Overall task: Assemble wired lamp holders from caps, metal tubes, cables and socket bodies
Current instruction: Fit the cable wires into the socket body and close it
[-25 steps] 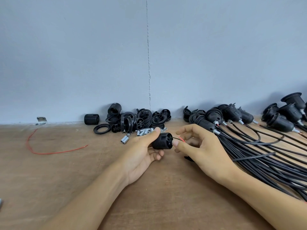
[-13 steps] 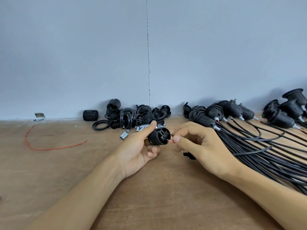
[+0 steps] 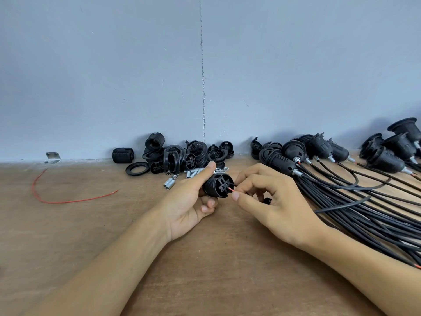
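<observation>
Grey-blue wall (image 3: 114, 65), hairline crack running down it. Bare wooden bench (image 3: 205, 270) below, with room in front of both forearms.

Left hand (image 3: 189, 201) grips the socket body (image 3: 217, 185) just above the bench centre, thumb laid along its top and fingers curled beneath. The body's long axis lies roughly 9-to-3 o'clock, and its terminal face is turned toward 3 o'clock, at the other hand.

Right hand (image 3: 271, 201) sits just beside that face at 3 o'clock, thumb and forefinger pinching the red lead (image 3: 230, 189). The lead's tip meets the terminal block. Cannot tell whether it is seated in a slot.

Judgement: the step in hand is wiring the lead into the socket. The push should run along the body's axis toward 9 o'clock, with the left hand bracing. The right hand is the nearer one to the terminal.

Positions taken from the socket:
- Loose caps and rings (image 3: 193, 153): 12 o'clock, against the wall.
- Metal tubes (image 3: 169, 183): 9 o'clock, near.
- Stray red wire (image 3: 68, 200): 9 o'clock, well apart.
- Finished lamp holders (image 3: 319, 149): 2 o'clock.
- Black cables (image 3: 364, 213): fan out from the holders toward 4 o'clock.
</observation>
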Action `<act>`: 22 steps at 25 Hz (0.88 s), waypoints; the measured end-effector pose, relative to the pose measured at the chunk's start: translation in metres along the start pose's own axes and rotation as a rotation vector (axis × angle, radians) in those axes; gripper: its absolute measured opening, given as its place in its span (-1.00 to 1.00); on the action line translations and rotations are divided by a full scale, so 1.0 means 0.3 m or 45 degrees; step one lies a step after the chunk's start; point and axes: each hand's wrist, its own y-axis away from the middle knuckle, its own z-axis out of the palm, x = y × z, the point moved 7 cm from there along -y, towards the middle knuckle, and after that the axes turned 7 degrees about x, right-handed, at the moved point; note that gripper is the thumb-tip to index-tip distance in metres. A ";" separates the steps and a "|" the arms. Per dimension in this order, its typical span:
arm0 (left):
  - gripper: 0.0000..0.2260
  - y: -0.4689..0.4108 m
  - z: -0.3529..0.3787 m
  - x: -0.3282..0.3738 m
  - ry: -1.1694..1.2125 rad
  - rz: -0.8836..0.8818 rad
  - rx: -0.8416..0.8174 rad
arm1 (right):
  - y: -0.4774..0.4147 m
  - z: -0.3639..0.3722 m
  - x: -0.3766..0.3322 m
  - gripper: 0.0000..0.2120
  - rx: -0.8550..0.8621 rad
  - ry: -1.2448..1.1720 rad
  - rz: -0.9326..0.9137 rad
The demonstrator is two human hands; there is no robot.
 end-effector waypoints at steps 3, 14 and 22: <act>-0.65 0.003 0.003 0.000 -0.020 0.020 0.001 | 0.000 0.005 0.001 -0.85 -0.002 0.046 0.018; -0.66 0.008 0.008 0.003 -0.045 0.037 0.029 | 0.005 0.005 0.006 -0.83 -0.018 0.032 0.048; -0.61 0.017 0.008 0.009 -0.085 0.088 0.068 | 0.001 0.011 0.015 -0.83 -0.038 0.104 0.073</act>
